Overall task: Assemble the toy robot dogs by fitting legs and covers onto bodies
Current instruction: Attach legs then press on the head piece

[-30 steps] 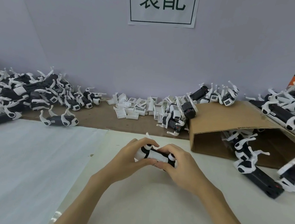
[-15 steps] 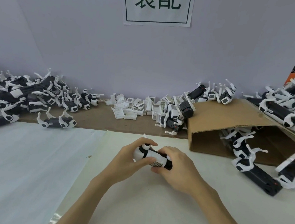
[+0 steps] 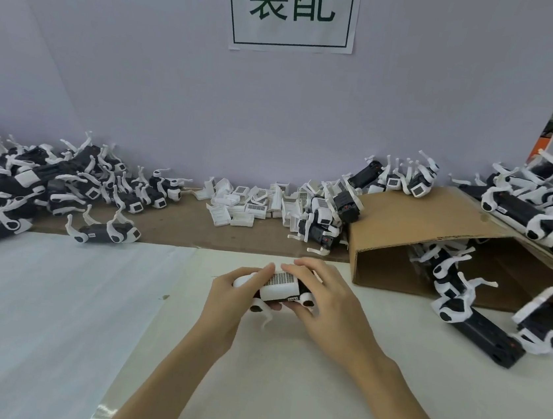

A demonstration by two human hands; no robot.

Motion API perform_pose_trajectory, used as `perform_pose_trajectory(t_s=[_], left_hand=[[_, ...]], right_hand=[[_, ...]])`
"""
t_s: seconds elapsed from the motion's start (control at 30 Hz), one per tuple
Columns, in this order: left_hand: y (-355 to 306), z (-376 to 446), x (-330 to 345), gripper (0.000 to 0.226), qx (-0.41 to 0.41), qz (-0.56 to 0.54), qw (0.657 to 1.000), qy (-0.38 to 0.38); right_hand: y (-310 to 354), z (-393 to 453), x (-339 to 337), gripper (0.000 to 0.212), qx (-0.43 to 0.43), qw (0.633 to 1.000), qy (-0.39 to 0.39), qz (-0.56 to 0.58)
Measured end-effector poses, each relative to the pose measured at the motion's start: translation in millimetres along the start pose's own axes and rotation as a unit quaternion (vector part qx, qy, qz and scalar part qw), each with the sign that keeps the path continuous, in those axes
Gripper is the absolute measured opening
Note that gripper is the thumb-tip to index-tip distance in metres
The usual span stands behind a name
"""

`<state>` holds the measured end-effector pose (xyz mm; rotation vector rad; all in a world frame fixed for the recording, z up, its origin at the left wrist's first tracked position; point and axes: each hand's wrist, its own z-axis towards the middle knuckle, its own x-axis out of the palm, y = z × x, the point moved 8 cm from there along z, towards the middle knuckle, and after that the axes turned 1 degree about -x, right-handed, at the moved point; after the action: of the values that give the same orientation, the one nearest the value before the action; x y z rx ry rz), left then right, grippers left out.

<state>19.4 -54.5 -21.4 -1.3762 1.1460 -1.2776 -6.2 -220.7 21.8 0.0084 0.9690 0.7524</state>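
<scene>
Toy dog (image 3: 281, 291): held just above the white table (image 3: 317, 386), at centre, between both hands; black body, white cover with a printed grid facing up, white legs hanging below.
Left hand (image 3: 227, 296): curled round the dog's left end, thumb laid on top beside the cover, fingers underneath.
Right hand (image 3: 330, 303): wrapped over the dog's right end, fingers (image 3: 302, 269) bent across the far edge of the cover, thumb near the lower front.
Loose covers (image 3: 244, 204): small white pieces heaped on the brown strip by the wall, behind the hands.
Left pile (image 3: 30, 178): many black-and-white dogs, legs pointing up, along the wall.
Single dog (image 3: 104, 229): lying apart at the near edge of the left pile.
Cardboard box (image 3: 415, 218): tipped on its side at right, open toward the table, dogs spilling out of it.
Right pile (image 3: 543, 212): more dogs stacked on the box's raised flap.
Sign (image 3: 293, 8): white sheet with green characters, fixed on the wall above.
</scene>
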Motion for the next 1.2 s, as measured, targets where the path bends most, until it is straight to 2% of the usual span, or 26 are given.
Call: perform_pose_trajectory(t_s=[0.1,0.17,0.23,0.3,0.37,0.47,0.57,0.67,0.7,0.73,0.77,0.8,0.87,0.9,0.93,1.0,1.07,1.13,1.2], left_hand=[[-0.5,1.8,-3.7,0.038,-0.012,0.030,0.999,-0.003],[-3.4,4.4,-6.4,0.053,-0.026,0.046,0.999,0.013],[-8.9,4.3,-7.8,0.064,-0.031,0.061,0.996,0.054],[-16.5,3.1,-7.8,0.064,0.001,0.104,0.991,0.083],[-22.4,2.2,-9.6,0.066,0.041,0.157,0.985,0.054],[-29.9,-4.2,-4.0,0.066,0.117,0.195,0.974,-0.013],[-41.2,-18.3,9.3,0.053,0.253,0.286,0.921,-0.078],[-57.8,-38.6,15.5,0.063,0.377,0.373,0.827,-0.187],[-62.3,-43.2,16.1,0.064,0.408,0.397,0.792,-0.221],[-64.1,-44.4,15.7,0.064,0.422,0.412,0.771,-0.240],[-63.4,-42.6,14.1,0.063,0.418,0.414,0.773,-0.240],[-60.3,-37.8,12.3,0.060,0.395,0.401,0.798,-0.215],[-46.7,-23.9,10.8,0.054,0.301,0.337,0.883,-0.125],[-40.4,-18.9,10.4,0.050,0.255,0.293,0.917,-0.092],[-37.7,-15.8,8.0,0.046,0.226,0.257,0.936,-0.081],[-37.0,-10.2,-2.7,0.045,0.187,0.209,0.955,-0.093],[-32.5,-3.8,-13.2,0.050,0.131,0.163,0.974,-0.089],[-24.8,0.7,-16.5,0.056,0.085,0.130,0.986,-0.063],[-18.2,2.2,-14.6,0.059,0.052,0.088,0.993,-0.052]], right_hand=[[11.8,0.7,-0.1,0.056,-0.022,0.998,-0.010,-0.051],[14.1,2.4,0.2,0.055,-0.018,0.997,-0.018,-0.074],[6.0,3.1,-0.2,0.052,0.026,0.999,-0.016,-0.045],[-5.2,0.6,-1.1,0.051,0.064,0.998,-0.009,0.024],[-11.1,-2.5,-1.0,0.051,0.065,0.995,0.004,0.072],[-11.1,-3.6,-4.1,0.060,0.047,0.996,-0.003,0.081],[-7.5,-2.1,-7.7,0.056,0.049,0.995,-0.054,0.062],[-2.6,-1.3,-4.3,0.056,0.043,0.995,-0.072,0.056],[-2.4,-1.8,-1.6,0.056,0.054,0.994,-0.066,0.066],[-3.0,-2.4,1.0,0.055,0.068,0.993,-0.062,0.076],[-4.1,-3.1,2.7,0.054,0.080,0.992,-0.062,0.081],[-5.5,-4.3,4.1,0.053,0.087,0.991,-0.062,0.076],[-8.4,-7.5,9.7,0.050,0.095,0.993,-0.045,0.049],[-10.7,-8.1,13.7,0.050,0.098,0.993,-0.032,0.049],[-13.7,-7.9,18.8,0.053,0.106,0.992,-0.012,0.074],[-20.1,-8.5,31.9,0.059,0.146,0.969,0.055,0.191],[-21.8,-9.9,38.6,0.049,0.180,0.935,0.102,0.286],[-26.0,-10.1,38.0,0.036,0.194,0.927,0.106,0.305],[-32.0,-6.2,35.0,0.032,0.220,0.915,0.104,0.322]])
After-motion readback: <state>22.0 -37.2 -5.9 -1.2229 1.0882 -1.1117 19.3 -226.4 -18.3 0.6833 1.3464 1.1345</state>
